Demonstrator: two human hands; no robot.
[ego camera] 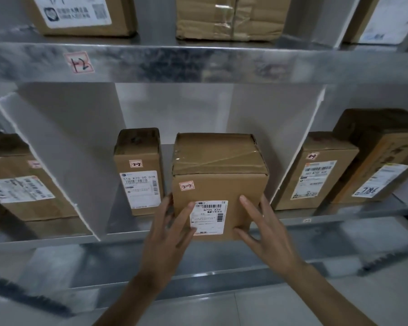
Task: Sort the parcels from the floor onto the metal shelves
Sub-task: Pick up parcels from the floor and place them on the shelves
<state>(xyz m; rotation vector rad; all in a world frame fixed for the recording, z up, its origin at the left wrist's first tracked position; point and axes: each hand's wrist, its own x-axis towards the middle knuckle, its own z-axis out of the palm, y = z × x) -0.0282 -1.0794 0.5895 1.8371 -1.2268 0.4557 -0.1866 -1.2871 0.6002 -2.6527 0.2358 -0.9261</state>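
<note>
1. Evidently stiff and likely light, the taped cardboard box [219, 184] sits at the metal shelf [57, 234] front edge
2. Left hand [172, 234] and right hand [266, 234] press its front face, fingers straight, gripping nothing; hold the side walls

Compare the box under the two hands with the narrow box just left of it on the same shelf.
The handled box is wider and sits further forward than the narrow box. The left hand and right hand touch its front; nothing touches the narrow box. Both are brown cardboard, each with a white label and a small pink sticker.
</note>
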